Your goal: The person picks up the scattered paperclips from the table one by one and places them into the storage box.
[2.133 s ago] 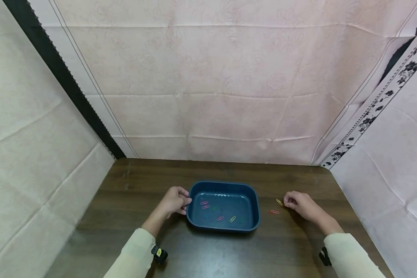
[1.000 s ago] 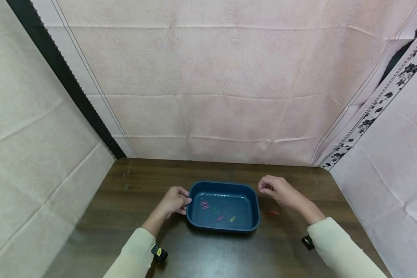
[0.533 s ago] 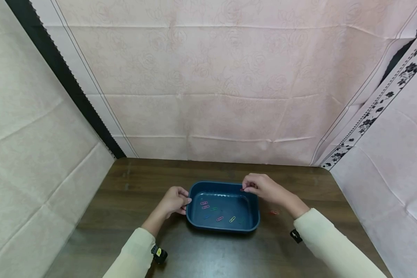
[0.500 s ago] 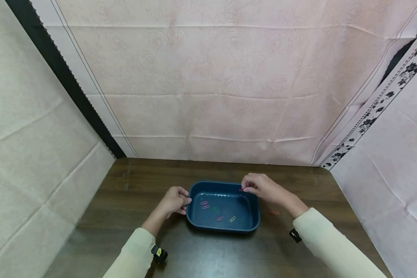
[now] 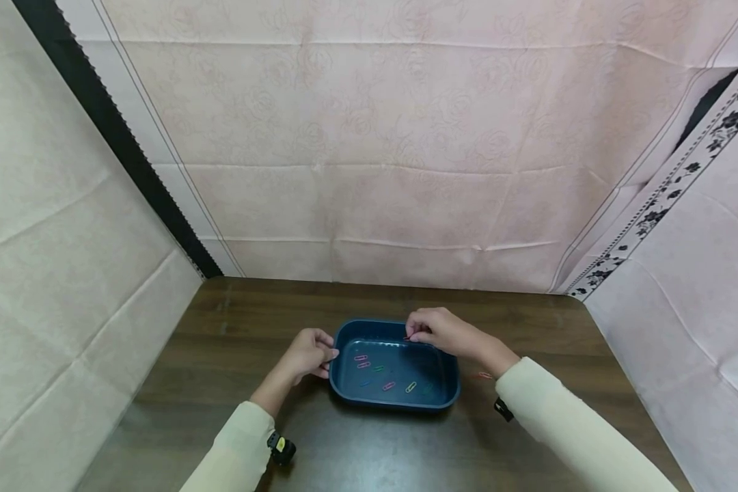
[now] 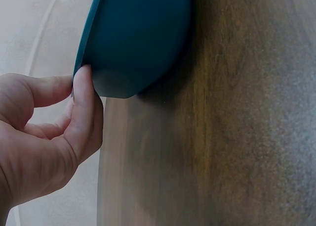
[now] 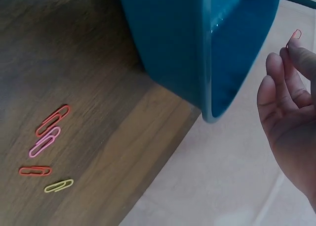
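My left hand (image 5: 307,352) pinches the left rim of a blue plastic tray (image 5: 400,404) between thumb and fingers. In the left wrist view the thumb and index finger of that hand (image 6: 54,132) meet at the tray's lip (image 6: 83,43). Over the far right part of the tray, my right hand (image 5: 445,333) pinches a red paper clip. That paper clip (image 7: 296,33) sticks up from the fingertips in the right wrist view. Inside the tray lie several paper clips, among them a yellow one (image 5: 411,387), a pink one (image 5: 389,386) and a green one (image 5: 378,368).
On the brown wooden table (image 5: 234,355), right of the tray, lie a pink paper clip (image 7: 45,141), a yellow paper clip (image 7: 58,186) and two red ones, one an upper red paper clip (image 7: 52,120). Pale cloth (image 5: 369,205) hangs behind and at both sides.
My right hand has risen from the tabletop near the yellow clip and moved left over the tray, carrying the red paper clip. The left hand and tray have stayed put.
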Demonstrator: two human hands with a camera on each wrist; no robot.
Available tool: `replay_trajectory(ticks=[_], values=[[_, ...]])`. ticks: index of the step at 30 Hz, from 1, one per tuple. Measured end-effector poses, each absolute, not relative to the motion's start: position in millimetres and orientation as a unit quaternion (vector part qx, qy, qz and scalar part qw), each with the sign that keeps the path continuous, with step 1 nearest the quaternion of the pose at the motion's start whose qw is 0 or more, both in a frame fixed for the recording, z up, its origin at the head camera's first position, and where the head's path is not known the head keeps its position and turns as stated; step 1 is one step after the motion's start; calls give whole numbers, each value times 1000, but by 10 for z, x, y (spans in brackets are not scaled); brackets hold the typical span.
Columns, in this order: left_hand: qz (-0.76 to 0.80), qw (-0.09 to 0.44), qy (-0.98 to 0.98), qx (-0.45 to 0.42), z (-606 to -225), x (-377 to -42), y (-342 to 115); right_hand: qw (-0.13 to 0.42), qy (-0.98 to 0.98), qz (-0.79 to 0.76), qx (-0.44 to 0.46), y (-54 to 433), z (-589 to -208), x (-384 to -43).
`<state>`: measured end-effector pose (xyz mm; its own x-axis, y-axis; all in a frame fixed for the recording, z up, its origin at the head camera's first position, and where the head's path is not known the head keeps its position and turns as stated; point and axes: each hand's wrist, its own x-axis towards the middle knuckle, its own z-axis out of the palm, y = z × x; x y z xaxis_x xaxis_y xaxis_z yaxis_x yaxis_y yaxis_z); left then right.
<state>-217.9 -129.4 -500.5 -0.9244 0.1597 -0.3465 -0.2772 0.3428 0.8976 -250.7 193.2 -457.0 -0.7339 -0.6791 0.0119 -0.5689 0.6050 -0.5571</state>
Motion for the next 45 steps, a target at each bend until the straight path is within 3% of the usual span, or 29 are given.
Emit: replay_trajectory(ticks=[16, 45], values=[[574, 189, 796, -45, -4994, -2124, -1271, 164, 882, -257, -359, 1622, -4566, -2533], [573, 198, 794, -44, -5026, -2140, -1292, 243, 873, -211, -366, 1296, -4917, -2651]])
